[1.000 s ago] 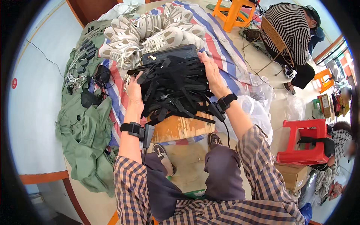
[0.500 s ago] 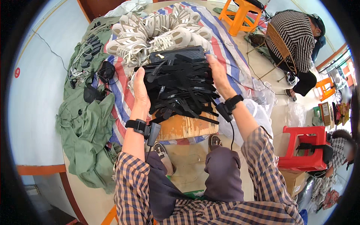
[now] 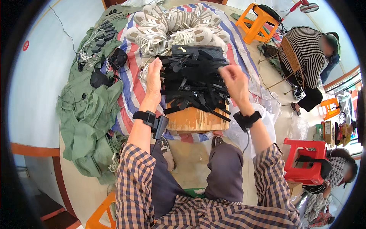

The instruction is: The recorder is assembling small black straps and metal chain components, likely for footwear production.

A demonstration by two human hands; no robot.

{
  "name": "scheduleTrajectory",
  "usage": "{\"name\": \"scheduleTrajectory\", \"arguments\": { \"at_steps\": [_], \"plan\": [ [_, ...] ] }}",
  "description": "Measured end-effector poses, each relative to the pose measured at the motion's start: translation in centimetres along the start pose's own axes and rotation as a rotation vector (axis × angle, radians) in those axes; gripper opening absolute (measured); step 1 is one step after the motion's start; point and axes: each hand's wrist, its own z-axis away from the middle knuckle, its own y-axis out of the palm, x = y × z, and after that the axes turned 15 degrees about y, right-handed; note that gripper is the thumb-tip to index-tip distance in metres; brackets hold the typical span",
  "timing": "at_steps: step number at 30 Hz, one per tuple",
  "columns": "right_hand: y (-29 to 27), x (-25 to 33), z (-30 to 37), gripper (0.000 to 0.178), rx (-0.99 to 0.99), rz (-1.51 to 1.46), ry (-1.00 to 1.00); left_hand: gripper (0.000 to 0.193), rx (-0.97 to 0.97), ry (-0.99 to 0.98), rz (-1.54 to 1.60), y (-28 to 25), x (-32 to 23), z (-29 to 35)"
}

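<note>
A heap of black straps [image 3: 194,78] lies in a loose, criss-crossed pile on a worn wooden board [image 3: 198,121] in front of me. My left hand [image 3: 153,82] stands on edge along the heap's left side, fingers straight and holding nothing. At the heap's upper right edge my right hand [image 3: 237,82] has its fingers bent in and the tips pressed together; whether a strap end is between them I cannot make out. Behind the straps rests a dark flat pouch [image 3: 207,50] with a zip pull. Each wrist wears a black band with a small device.
Beige-white sneakers [image 3: 179,23] are heaped behind the pouch on a striped sheet [image 3: 129,86]. Green cloth [image 3: 91,126] and black cables lie at left. An orange stool [image 3: 259,24], a seated person in stripes [image 3: 305,49], a red stool [image 3: 305,162] and clear plastic bags [image 3: 263,114] occupy the right.
My right hand has gone from flat against the heap's right side to bent, closed fingers, slightly lifted away. My left hand remains at the left side. The whole view has shifted a little.
</note>
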Motion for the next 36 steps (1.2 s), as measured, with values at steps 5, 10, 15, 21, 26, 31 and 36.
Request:
{"name": "scheduleTrajectory", "arguments": {
  "at_steps": [5,10,15,21,26,31,36],
  "plan": [
    [1.9,2.3,2.3,0.022,0.058,0.254,-0.171,0.055,-0.043,0.032,-0.016,-1.5,0.3,0.7],
    [1.9,1.7,2.0,0.017,0.162,0.115,-0.080,0.047,-0.233,-0.086,-0.096,-1.7,0.3,3.1],
    [0.2,5.3,-1.6,0.014,0.073,0.020,-0.122,0.033,-0.259,-0.543,0.176,-2.7,0.0,4.3],
    [1.7,3.7,-5.1,0.012,0.171,0.205,-0.355,0.026,-0.130,-0.479,0.072,-3.6,1.1,4.5],
    [-0.5,-1.8,-2.3,0.015,-0.070,-0.274,0.007,0.020,-0.031,-0.410,0.073,-5.3,-0.3,4.4],
    [-4.1,-10.6,4.4,0.019,-0.049,-0.340,0.366,0.019,0.202,-0.254,0.161,-6.0,-5.1,3.6],
    [-4.3,-12.8,8.1,0.023,0.026,-0.535,0.601,0.020,0.142,0.013,0.268,0.0,-8.6,2.3]
  ]
}}
